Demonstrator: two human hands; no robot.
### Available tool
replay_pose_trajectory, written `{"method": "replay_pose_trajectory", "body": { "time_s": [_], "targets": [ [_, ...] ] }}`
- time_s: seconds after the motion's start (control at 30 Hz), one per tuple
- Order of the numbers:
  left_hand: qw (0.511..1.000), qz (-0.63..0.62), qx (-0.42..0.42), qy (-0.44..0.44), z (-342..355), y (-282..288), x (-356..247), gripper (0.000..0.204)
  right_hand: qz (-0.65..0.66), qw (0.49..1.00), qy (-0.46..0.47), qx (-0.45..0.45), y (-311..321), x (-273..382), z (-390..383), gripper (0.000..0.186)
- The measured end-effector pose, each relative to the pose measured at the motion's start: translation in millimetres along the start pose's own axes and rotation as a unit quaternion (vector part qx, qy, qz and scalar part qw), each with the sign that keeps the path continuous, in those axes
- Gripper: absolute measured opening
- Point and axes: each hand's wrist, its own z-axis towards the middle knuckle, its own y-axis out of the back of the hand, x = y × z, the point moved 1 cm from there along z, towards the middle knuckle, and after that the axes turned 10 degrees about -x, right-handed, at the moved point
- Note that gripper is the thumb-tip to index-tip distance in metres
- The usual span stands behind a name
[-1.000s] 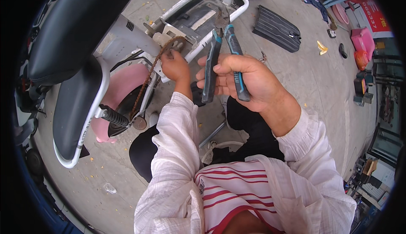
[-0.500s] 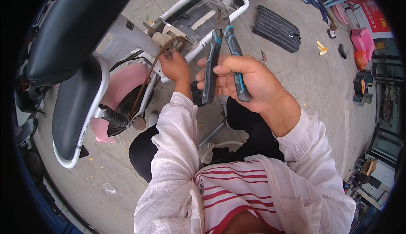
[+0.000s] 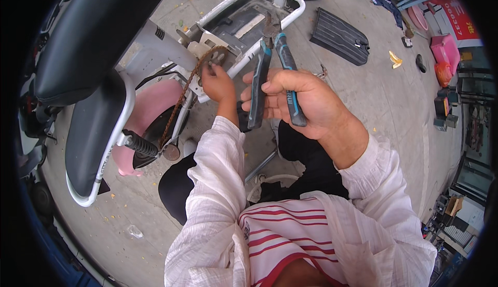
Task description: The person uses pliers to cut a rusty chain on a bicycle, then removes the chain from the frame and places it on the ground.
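Observation:
My left hand (image 3: 218, 84) is at the chainring (image 3: 220, 52) of a white electric bike, its fingers curled onto the ring's lower side. A rusty brown chain (image 3: 179, 100) runs over this ring and down to the rear wheel. My right hand (image 3: 316, 98) holds a pair of pliers (image 3: 288, 68) with black and teal handles. The handles stand apart, and the jaws point up and away from me. The pliers hang over the bike's frame tube without visibly touching anything. My left fingertips are partly hidden against the ring.
A black saddle (image 3: 93, 33) and rear seat (image 3: 96, 136) fill the left side. The white frame (image 3: 248, 59) surrounds an uncovered footwell (image 3: 233, 25). A ribbed black panel (image 3: 340, 37) lies on the concrete floor. Pink tubs (image 3: 445, 51) stand at the right.
My left hand has shifted slightly right along the chainring, fingers still curled on it. My right hand and the pliers have barely moved.

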Motion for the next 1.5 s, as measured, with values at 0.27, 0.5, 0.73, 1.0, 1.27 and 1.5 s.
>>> {"method": "replay_pose_trajectory", "body": {
  "time_s": [0.27, 0.5, 0.73, 1.0, 1.27, 1.5],
  "targets": [
    [0.999, 0.020, 0.024, 0.016, 1.4, 2.6, -1.5, 0.039, 0.006, 1.000, -0.008, -0.002, 2.8, 0.1, 0.8, 0.041],
    [0.999, -0.025, 0.022, 0.028, -2.0, 1.8, 3.5, 0.031, 0.015, 1.000, -0.007, 0.001, -1.2, -1.9, 0.8, 0.041],
    [0.996, -0.035, 0.015, 0.075, -13.1, 7.5, -2.0, 0.033, 0.022, 1.000, -0.015, -0.001, -1.5, -1.8, 1.2, 0.041],
    [0.992, -0.070, 0.019, 0.098, -14.2, 9.2, -5.4, 0.036, 0.015, 1.000, -0.003, -0.003, 0.7, -1.5, 0.4, 0.041],
    [0.992, -0.090, 0.020, 0.084, -13.0, 7.6, -4.4, 0.038, -0.001, 1.000, -0.011, -0.004, 0.6, -3.2, 1.1, 0.042],
    [0.999, -0.018, 0.017, 0.024, -8.8, 10.3, -10.3, 0.038, 0.006, 1.000, -0.008, -0.002, -0.3, -1.4, 0.6, 0.043]
  ]
}}
